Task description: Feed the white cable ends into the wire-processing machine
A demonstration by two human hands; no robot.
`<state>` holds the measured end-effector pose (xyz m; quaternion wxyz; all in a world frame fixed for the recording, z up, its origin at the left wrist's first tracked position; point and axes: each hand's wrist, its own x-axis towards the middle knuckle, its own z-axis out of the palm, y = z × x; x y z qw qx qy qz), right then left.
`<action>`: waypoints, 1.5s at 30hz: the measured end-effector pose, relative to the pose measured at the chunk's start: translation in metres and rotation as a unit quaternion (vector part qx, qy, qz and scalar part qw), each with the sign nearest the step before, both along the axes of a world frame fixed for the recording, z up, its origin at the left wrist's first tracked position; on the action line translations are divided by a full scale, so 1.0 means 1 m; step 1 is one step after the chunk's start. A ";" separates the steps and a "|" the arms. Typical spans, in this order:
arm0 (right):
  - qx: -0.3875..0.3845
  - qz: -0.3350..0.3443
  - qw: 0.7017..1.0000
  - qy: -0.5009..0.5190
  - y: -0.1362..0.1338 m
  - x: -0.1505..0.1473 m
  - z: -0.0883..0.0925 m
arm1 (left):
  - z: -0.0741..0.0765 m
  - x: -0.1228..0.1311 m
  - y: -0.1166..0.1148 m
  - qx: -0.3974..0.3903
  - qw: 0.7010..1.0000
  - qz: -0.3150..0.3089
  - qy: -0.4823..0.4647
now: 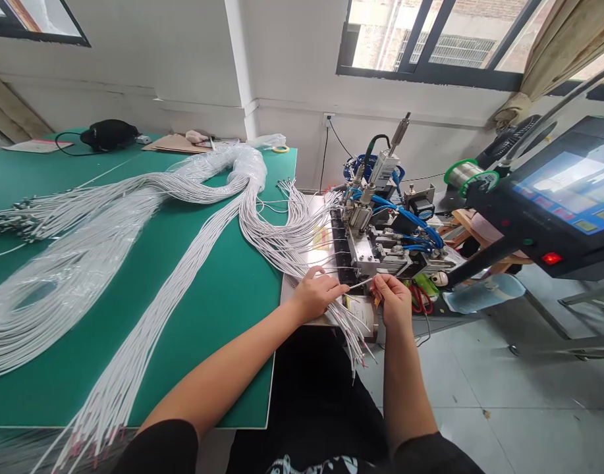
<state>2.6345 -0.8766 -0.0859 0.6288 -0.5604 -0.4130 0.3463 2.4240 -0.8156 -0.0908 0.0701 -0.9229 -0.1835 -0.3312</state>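
Both of my hands are at the front edge of a bench-top machine [368,237] with metal cylinders and blue air hoses. Between them stretches a single white cable [361,284]. My left hand [317,294] is closed on it with thumb and fingers, above the loose bundle. My right hand [393,299] pinches the cable's other end, close to the machine; its very tip is hidden by the fingers. Under and beside my left hand, a bundle of white cables [276,247] runs over the metal plate, its loose ends [354,332] hanging over the front edge.
Bagged white cables [84,276] and another bundle [183,276] lie across the green table [222,349]. At right, a control screen [571,191] on an arm juts in near a solder wire spool [472,174]. Red-handled scissors [421,299] lie right of my right hand.
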 end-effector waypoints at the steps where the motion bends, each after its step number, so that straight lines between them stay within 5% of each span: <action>1: -0.009 -0.008 0.999 -0.038 -0.001 0.002 0.000 | 0.001 0.000 0.000 0.000 1.000 0.003 0.000; 7: -0.077 -0.003 0.952 -0.296 -0.004 0.012 0.000 | 0.000 0.000 -0.001 -0.008 0.999 0.035 0.030; 12: -0.088 0.019 0.931 -0.354 -0.002 0.016 0.000 | -0.001 0.002 -0.002 -0.026 0.997 0.056 0.038; 18: -0.090 0.058 0.956 -0.273 0.002 0.021 -0.009 | -0.004 0.004 -0.003 -0.043 0.995 0.080 0.033; 24: -0.100 0.077 0.989 -0.077 0.007 0.015 -0.019 | -0.004 0.007 -0.002 -0.055 0.995 0.082 0.022; 30: -0.158 0.048 0.985 0.054 0.009 0.009 -0.025 | 0.000 0.006 -0.004 -0.066 0.994 0.086 0.034; 45: -0.129 0.046 0.991 0.006 -0.001 0.012 -0.025 | -0.002 0.004 -0.006 -0.065 0.994 0.085 0.027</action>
